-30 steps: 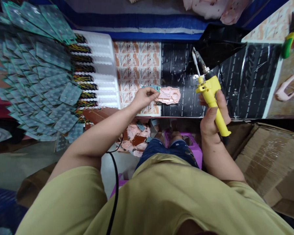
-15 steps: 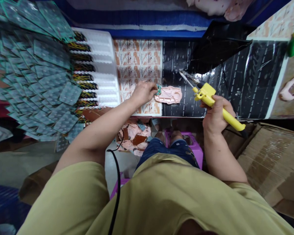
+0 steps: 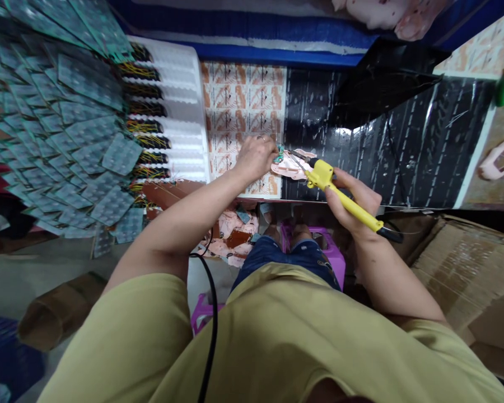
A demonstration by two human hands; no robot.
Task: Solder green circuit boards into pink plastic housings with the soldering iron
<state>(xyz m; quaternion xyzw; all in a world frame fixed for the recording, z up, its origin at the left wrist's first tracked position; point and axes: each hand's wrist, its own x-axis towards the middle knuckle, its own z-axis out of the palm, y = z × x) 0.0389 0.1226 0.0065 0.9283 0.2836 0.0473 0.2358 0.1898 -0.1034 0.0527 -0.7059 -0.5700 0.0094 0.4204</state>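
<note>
My left hand (image 3: 258,157) pinches a small green circuit board (image 3: 280,154) at the left end of a pink plastic shell (image 3: 292,169). The shell lies on the bench, across the edge between printed sheets and black film. In my right hand (image 3: 355,196) is a yellow soldering gun (image 3: 334,187), its fingers wrapped round the handle. The gun's thin metal tip reaches left over the shell to the green board; whether it touches the board I cannot tell. A black cable end (image 3: 390,234) comes out of the handle.
At left, many grey-green panels (image 3: 84,151) are heaped beside a white foam tray (image 3: 185,112) with black, wired parts. A black sheet-like piece (image 3: 382,84) stands behind the shell. A pink ring-shaped part (image 3: 499,157) lies at far right. A cardboard box (image 3: 470,268) stands below the bench.
My right hand has brought the soldering gun left, from beside the shell to over it, with the tip now at the green board. My left hand keeps its pinch by the shell.
</note>
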